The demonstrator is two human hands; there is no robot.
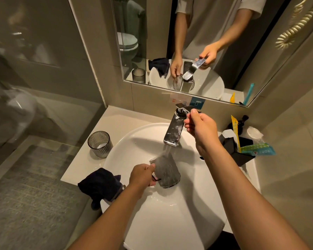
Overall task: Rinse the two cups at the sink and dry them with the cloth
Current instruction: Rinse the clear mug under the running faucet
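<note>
Gripping blurred cup (167, 173) in left hand (143, 175), right hand (200, 125) pinching tap lever (187, 107)

Sink layout, seen from above.
Held one cup (167, 171) in the sink (188, 204) under the tap (173, 130); stood the other cup (99, 144) on the counter (116, 116) left, cloth (100, 184) before it.

The white sink (197, 210) is wide open below the left hand (143, 175), but the tap (173, 130) hangs just above its fingers, the dark cloth (99, 184) sits beside its wrist, and a cup (99, 144) stands farther left.
</note>
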